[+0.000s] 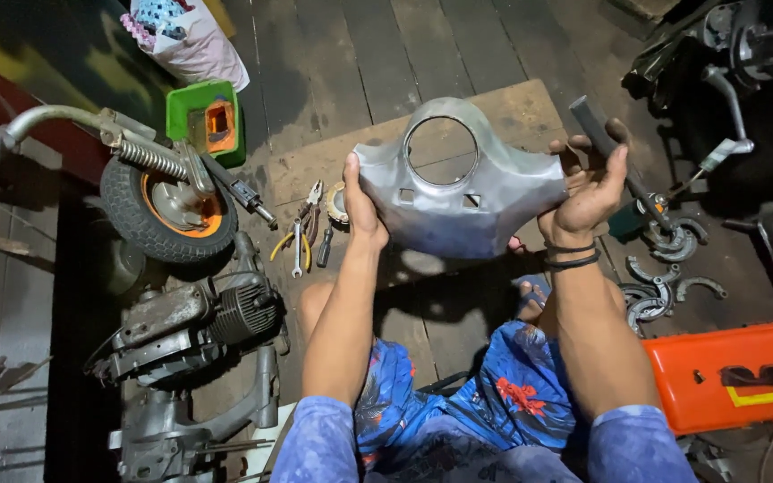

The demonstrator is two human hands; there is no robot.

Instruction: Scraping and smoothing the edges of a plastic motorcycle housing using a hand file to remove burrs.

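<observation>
Both forearms extend forward from blue floral-print trousers (503, 394). Between the 2 hands, lifted off the floor: a grey unpainted metal scooter headset cover with a round headlight hole (458, 192) and 2 small square cut-outs below the hole.

Left hand (361, 201): closed on the cover's left wing, thumb on the near face, fingers wrapped behind and hidden.

Right hand (592, 183): palm against the cover's right wing, fingers curled; the same hand also clamps a dark grey flat metal bar (603, 139), which slants up and away above the knuckles. 2 black bands sit at the wrist.

Just right of the right forearm, on the floor: an orange plastic toolbox (735, 371). Past the right hand: curved grey brake shoes (664, 291).

Left of the left hand: yellow-handled pliers and a spanner (301, 237) lying together on a brown cardboard sheet (512, 112). Further left: a small black scooter wheel with an orange hub and a coil spring (167, 210), and nearer than it, a bare grey engine block (199, 322).

Beyond the wheel: a green plastic tub (203, 112) on dark wooden floorboards (360, 54).
</observation>
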